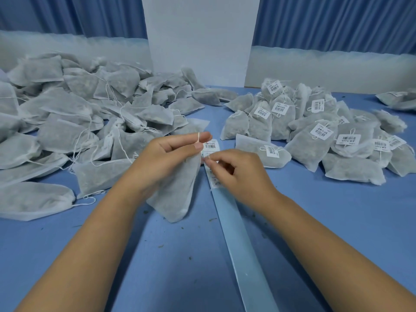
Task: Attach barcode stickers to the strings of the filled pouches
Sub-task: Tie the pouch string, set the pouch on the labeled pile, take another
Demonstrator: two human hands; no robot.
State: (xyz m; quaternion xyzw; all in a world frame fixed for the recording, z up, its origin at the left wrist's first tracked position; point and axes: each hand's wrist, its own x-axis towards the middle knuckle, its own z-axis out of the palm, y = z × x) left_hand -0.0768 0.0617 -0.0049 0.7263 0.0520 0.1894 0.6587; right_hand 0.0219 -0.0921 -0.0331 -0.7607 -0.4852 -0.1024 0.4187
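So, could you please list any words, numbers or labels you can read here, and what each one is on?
Nothing can be quoted with confidence.
Sticker strip by the left hand and right hand: a barcode under a short printed line, too blurred to read.
Stickers on the right-hand pile of pouches: barcodes with one line of characters, too small to read.
Left-hand pile: no labels visible.
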